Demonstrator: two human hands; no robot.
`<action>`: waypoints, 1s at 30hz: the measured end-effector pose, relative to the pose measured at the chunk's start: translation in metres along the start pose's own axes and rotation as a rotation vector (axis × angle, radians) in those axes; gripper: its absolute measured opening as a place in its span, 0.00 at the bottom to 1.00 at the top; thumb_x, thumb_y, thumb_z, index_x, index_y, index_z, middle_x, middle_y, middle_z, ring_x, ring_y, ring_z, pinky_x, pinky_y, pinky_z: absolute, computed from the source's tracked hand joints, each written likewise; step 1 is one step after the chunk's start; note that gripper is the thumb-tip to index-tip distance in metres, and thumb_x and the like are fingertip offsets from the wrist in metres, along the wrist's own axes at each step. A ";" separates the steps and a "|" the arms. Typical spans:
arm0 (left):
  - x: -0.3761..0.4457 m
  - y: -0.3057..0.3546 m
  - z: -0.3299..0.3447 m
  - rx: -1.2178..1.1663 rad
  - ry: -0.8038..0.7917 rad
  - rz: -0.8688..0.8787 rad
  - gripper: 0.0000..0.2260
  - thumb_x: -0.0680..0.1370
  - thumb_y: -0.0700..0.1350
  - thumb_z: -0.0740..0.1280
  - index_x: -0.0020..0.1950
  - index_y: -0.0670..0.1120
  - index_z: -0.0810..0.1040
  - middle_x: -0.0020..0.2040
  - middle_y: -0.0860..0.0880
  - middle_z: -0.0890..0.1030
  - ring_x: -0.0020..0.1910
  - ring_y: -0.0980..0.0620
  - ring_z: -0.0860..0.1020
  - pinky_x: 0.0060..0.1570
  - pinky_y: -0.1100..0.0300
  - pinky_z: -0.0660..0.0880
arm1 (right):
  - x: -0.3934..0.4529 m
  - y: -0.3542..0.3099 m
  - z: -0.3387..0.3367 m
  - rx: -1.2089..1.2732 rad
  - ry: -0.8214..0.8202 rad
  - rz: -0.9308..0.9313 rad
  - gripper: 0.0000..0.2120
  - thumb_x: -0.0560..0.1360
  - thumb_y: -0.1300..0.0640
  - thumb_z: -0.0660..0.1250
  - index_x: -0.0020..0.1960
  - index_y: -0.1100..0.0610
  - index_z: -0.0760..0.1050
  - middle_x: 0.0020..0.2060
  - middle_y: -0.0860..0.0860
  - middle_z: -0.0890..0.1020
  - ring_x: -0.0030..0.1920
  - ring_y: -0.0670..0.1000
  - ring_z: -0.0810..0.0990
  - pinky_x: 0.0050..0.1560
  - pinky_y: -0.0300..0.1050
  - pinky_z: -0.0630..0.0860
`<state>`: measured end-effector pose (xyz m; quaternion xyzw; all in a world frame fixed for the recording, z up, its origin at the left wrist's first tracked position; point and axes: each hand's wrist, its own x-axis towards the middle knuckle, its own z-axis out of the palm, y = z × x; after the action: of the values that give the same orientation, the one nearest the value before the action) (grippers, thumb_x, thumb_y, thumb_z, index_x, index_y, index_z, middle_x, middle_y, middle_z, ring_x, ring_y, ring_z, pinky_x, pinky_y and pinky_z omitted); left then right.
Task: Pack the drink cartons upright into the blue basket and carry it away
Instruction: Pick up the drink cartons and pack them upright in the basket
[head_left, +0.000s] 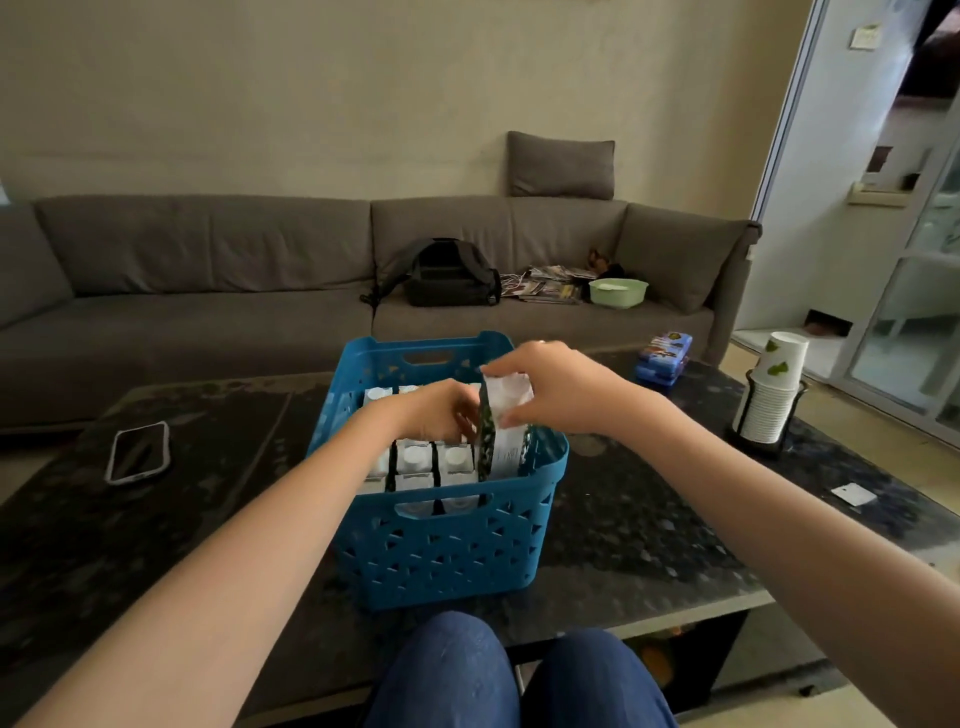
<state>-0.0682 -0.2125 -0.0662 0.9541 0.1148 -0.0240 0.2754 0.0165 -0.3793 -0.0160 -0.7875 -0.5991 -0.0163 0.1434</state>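
A dark table (156, 545) stands before a grey sofa (208, 270), with a phone (137, 452) at nine o'clock of the blue basket (441, 551) and a cup stack (774, 395) at three o'clock. Both bare forearms reach in from the near corners to meet over the basket: the left hand (436, 415) curls knuckles-up among the cartons (415, 465) standing upright in rows, its fingertips hidden so I cannot tell what they hold. The right hand (550, 384) pinches the top of one carton (504, 431), long axis near vertical, top tilted slightly toward one o'clock, its base down inside the basket's right side.
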 end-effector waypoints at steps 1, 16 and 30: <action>0.000 -0.009 0.001 0.022 -0.011 -0.013 0.15 0.72 0.26 0.61 0.48 0.42 0.80 0.47 0.46 0.82 0.47 0.52 0.78 0.35 0.67 0.73 | 0.001 -0.001 0.005 -0.001 -0.032 -0.001 0.30 0.70 0.51 0.74 0.70 0.50 0.71 0.67 0.48 0.75 0.66 0.50 0.73 0.63 0.48 0.72; 0.019 -0.044 0.023 0.181 -0.209 -0.115 0.20 0.70 0.42 0.75 0.60 0.50 0.76 0.42 0.56 0.71 0.43 0.52 0.73 0.44 0.59 0.73 | 0.040 0.015 0.038 -0.276 -0.356 0.081 0.26 0.67 0.47 0.75 0.63 0.45 0.72 0.57 0.45 0.77 0.50 0.50 0.75 0.45 0.46 0.75; 0.017 -0.048 0.025 0.080 -0.202 -0.132 0.21 0.70 0.39 0.75 0.60 0.50 0.75 0.40 0.55 0.73 0.39 0.55 0.73 0.44 0.57 0.73 | 0.055 0.010 0.086 -0.278 -0.454 0.014 0.12 0.71 0.62 0.66 0.34 0.51 0.68 0.39 0.49 0.76 0.43 0.53 0.76 0.40 0.45 0.74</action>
<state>-0.0624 -0.1824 -0.1142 0.9474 0.1482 -0.1425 0.2452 0.0284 -0.3089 -0.0897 -0.7874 -0.6024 0.0795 -0.1040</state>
